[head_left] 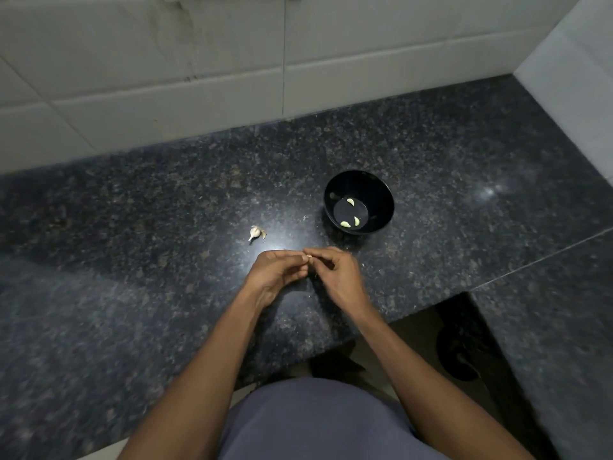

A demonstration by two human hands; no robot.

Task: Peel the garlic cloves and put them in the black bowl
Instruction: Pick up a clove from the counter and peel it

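A bowl (359, 202) sits on a counter (132, 244) with three garlic cloves (350, 201) inside. Left of the bowl lies a garlic piece (256, 232). Nearer the person, two hands, left hand (275, 272) and right hand (335, 272), meet around a clove (308, 257). A wall (199, 61) stands behind.

Your shot was dim overall. One light from above threw a bright glare patch on the polished table (205, 293) just beyond your hands, with a fainter glint far right. Your forearms cast soft shadows toward you. The wide lens bowed the wall tiles (199, 61) at the edges, and the corners looked soft and smeared.
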